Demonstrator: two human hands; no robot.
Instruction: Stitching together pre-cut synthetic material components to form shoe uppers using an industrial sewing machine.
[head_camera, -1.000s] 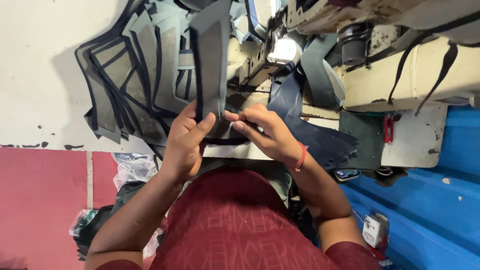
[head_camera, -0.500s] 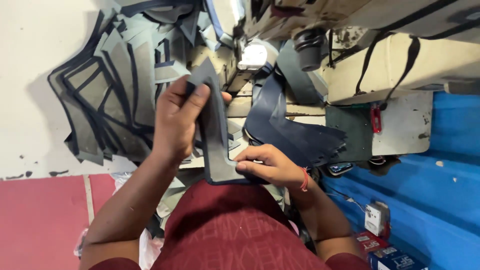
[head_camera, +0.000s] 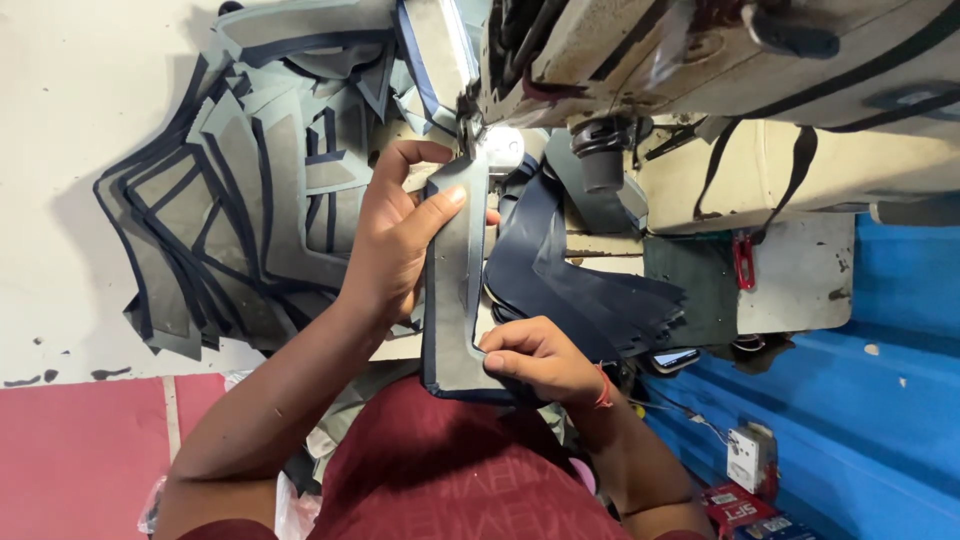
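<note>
Left hand laid flat along the left side of a long grey piece with a dark blue edge, fingers stretched out and only partly curled, thumb hooked over the top end near the needle of the sewing machine. Pressing rather than gripping, palm against the piece. Right hand pinching the lower end of the same piece between thumb and bent fingers, closed on it just above the person's dark red shirt. Red thread band round the right wrist.

Grey piece running lengthwise from the machine's needle area down to the near edge of the worktop, its lower end hanging past that edge over the lap. Upper end lit by a small bright lamp beside the needle.

To the left of the left hand, a fanned heap of similar grey pieces with blue edges spread over the pale worktop, reaching to its far edge. To the right of the held piece, a stack of dark blue pieces, touching or just beside it, hard to tell which. Beyond those, a dark green patch and a red clip at the machine's base.

Blue corrugated sheet at the right, red floor lower left, a small white box with wires lower right.
</note>
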